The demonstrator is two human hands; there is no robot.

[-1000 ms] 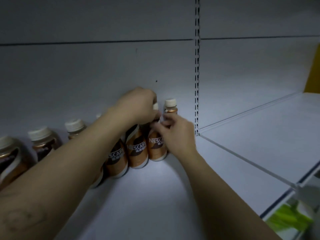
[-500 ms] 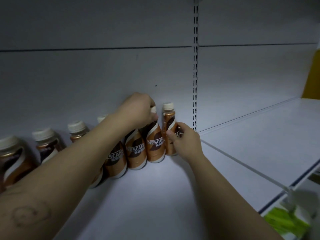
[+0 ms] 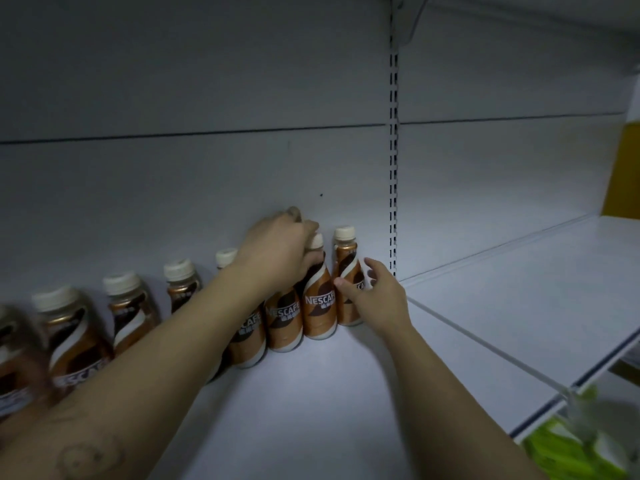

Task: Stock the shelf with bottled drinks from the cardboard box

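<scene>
A row of brown Nescafé bottles with cream caps stands along the back wall of the white shelf (image 3: 311,393). My left hand (image 3: 280,247) reaches over the row and grips the neck of the second bottle from the right (image 3: 318,303). The rightmost bottle (image 3: 344,268) stands upright beside it. My right hand (image 3: 377,292) is next to this bottle with fingers spread, only the thumb touching its label. More bottles (image 3: 128,306) continue to the left, partly behind my left forearm. The cardboard box is out of view.
A slotted upright post (image 3: 393,168) rises just right of the row. Beyond it lies a neighbouring white shelf (image 3: 519,289). A yellow panel (image 3: 620,174) shows at the far right, and green packages (image 3: 568,452) sit on a lower level at bottom right.
My right hand set the rightmost bottle upright at the end of the row and has now loosened its fingers from it. My left hand stayed on the neighbouring bottle's neck.
</scene>
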